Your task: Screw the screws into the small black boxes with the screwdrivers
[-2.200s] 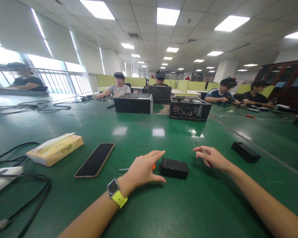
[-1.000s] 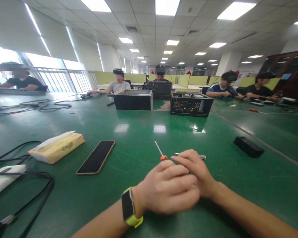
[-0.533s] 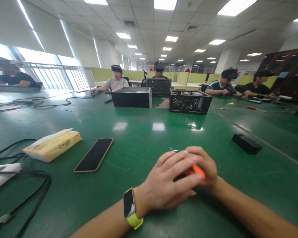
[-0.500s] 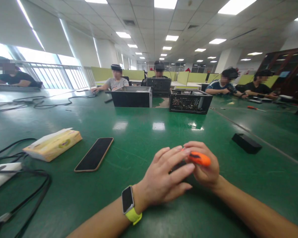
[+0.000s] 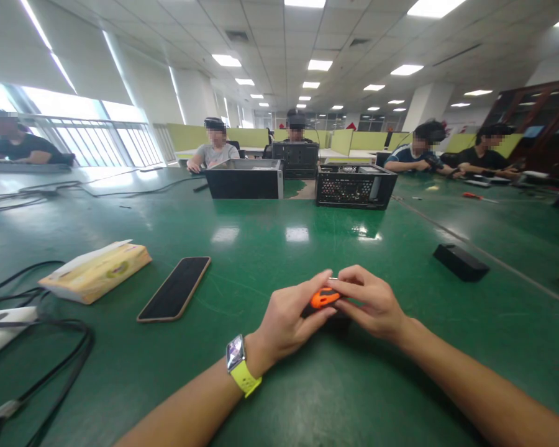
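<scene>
A small orange-and-black hand tool [image 5: 325, 298] is held between my hands, low over the green table; its exact kind is partly hidden by fingers. My left hand [image 5: 286, 316], with a lime-strapped watch [image 5: 242, 365] on the wrist, wraps round the tool from the left. From the right, my right hand [image 5: 375, 301] pinches the tool's other side with thumb and fingertips. A thin shiny metal bit shows between the two hands at the top. Something dark sits beneath the fingers, too shaded to make out.
Left of my hands lie a phone [image 5: 174, 289], a tissue pack [image 5: 97, 271] and black cables beside a white power strip [image 5: 7, 329]. A black block [image 5: 461, 262] lies to the right. Two computer cases [image 5: 246, 181] [image 5: 356, 187] stand ahead; several people sit around the table.
The orange tool has moved left and turned, from my right hand into my left hand's grasp. My left fingers have closed round it, and my right fingers now pinch its side.
</scene>
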`<state>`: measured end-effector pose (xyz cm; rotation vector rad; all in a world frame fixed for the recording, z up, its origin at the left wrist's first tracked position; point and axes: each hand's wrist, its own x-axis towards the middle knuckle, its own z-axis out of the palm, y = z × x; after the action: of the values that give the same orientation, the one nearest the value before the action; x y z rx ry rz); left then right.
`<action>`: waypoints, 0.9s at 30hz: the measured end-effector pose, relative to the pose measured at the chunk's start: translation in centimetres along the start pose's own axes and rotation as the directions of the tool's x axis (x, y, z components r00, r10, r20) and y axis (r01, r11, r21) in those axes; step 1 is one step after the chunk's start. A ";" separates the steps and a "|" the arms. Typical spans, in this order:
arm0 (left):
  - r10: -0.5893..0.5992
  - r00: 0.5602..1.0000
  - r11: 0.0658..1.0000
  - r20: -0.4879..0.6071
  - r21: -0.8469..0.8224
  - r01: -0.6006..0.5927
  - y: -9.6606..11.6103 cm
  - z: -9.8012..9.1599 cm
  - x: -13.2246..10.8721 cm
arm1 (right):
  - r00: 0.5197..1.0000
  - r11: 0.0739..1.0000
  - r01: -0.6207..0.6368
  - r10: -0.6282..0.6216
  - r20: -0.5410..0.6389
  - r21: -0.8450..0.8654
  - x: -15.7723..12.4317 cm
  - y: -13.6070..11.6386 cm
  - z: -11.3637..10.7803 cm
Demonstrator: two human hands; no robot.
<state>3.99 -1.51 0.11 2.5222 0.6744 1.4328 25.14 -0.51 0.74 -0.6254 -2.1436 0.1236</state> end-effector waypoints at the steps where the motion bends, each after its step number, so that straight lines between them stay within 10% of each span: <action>1: 0.012 1.000 1.000 -0.010 0.006 -0.012 0.2 -0.1 0.0 | 1.000 1.000 0.001 -0.002 -0.017 -0.004 0.1 -0.1 0.2; 8: -0.234 0.936 0.965 -0.264 -0.183 0.190 -0.5 -1.3 0.4 | 0.942 0.937 -0.336 0.335 0.023 0.101 -0.1 0.7 0.1; 14: -0.312 0.835 0.897 -0.454 -0.431 0.100 -1.6 -2.0 1.0 | 0.866 0.841 -0.490 0.437 0.244 0.232 -0.9 2.2 -0.3; 19: -0.295 0.862 0.896 -0.413 -0.433 0.099 -1.5 -1.7 0.9 | 0.846 0.776 -0.527 0.440 0.302 0.346 -1.1 2.6 -0.6; 27: -0.246 0.913 0.915 -0.325 -0.390 0.107 -1.8 -1.1 0.0 | 0.786 0.909 -0.414 0.326 0.525 0.056 -1.0 1.7 -1.5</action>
<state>2.52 -0.03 0.01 1.8784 0.6055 1.7896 27.49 0.29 0.42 -0.9967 -2.4406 0.7592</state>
